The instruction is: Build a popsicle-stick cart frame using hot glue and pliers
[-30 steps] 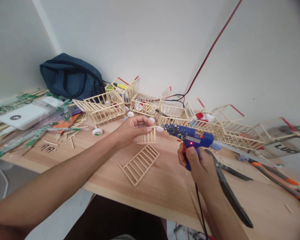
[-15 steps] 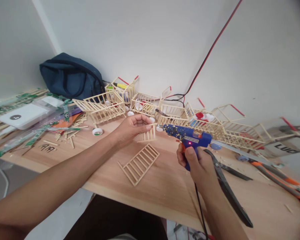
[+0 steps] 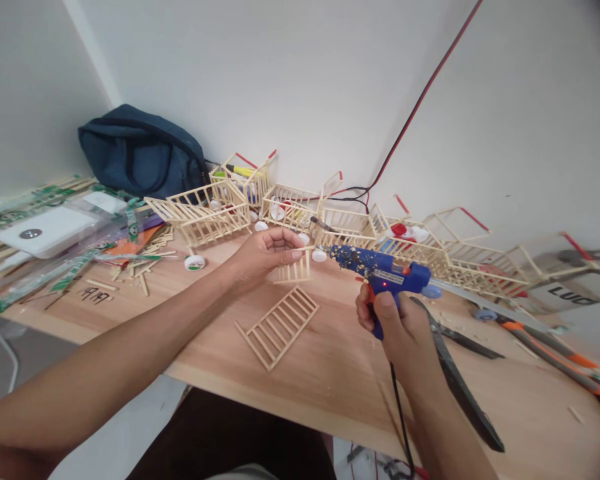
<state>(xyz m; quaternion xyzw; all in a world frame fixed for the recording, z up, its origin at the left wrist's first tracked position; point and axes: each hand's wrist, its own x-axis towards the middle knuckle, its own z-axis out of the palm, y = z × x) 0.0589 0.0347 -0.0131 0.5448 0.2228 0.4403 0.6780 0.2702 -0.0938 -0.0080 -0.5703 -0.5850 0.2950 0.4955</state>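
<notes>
My left hand (image 3: 276,253) pinches a small slatted frame of thin wooden sticks (image 3: 296,271) by its upper edge, and the fingers hide part of it. My right hand (image 3: 397,320) is wrapped round the handle of a blue hot glue gun (image 3: 380,270) with a lit red light. Its nozzle end, crusted with specks, points left towards the small frame, apart from it. Below, flat on the wooden table, lies a second ladder-like stick frame (image 3: 280,327). A white round cap (image 3: 319,256) stands between the nozzle and the small frame.
Several miniature stick carts (image 3: 215,213) with red handles line the wall. Garden shears (image 3: 460,380) and orange-handled pliers (image 3: 555,353) lie at right. A blue bag (image 3: 143,150), a white device (image 3: 47,230) and loose sticks (image 3: 145,277) are at left. The gun's black cord (image 3: 399,413) hangs over the table edge.
My right hand has drawn the glue gun slightly right, away from the small frame, so the gap at the nozzle is wider. My left hand stays in place with the frame.
</notes>
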